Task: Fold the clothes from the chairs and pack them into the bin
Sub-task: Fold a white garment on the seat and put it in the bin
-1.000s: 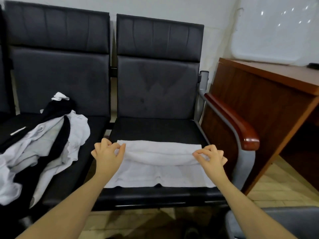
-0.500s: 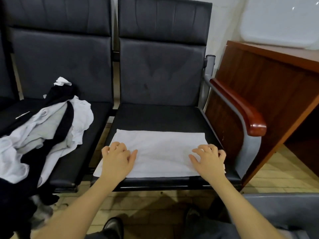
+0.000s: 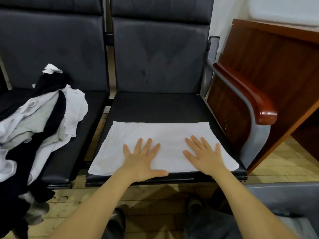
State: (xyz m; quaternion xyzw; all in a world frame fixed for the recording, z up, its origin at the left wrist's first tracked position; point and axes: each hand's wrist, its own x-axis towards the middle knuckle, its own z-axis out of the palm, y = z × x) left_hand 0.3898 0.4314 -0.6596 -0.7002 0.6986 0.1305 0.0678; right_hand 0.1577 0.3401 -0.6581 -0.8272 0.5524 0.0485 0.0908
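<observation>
A flat folded white cloth (image 3: 164, 144) lies on the front of the right black padded chair seat (image 3: 155, 107). The left hand (image 3: 140, 158) and right hand (image 3: 204, 155) press on it, fingers straight and spread. A heap of white, grey and black clothes (image 3: 39, 125) covers the neighbouring left chair seat (image 3: 82, 128).

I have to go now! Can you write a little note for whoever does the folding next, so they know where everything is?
Left hand and right hand: both flat, fingers spread, pressing on the folded white cloth.
The cloth lies flat at the front of the right chair seat.
A pile of unfolded black and white clothes sits on the left chair, spilling over its front edge.
Done: one cloth folded, at least partly.
Left: pack it and fold the pile. What looks like a grey bin rim shows at lower right.
</observation>
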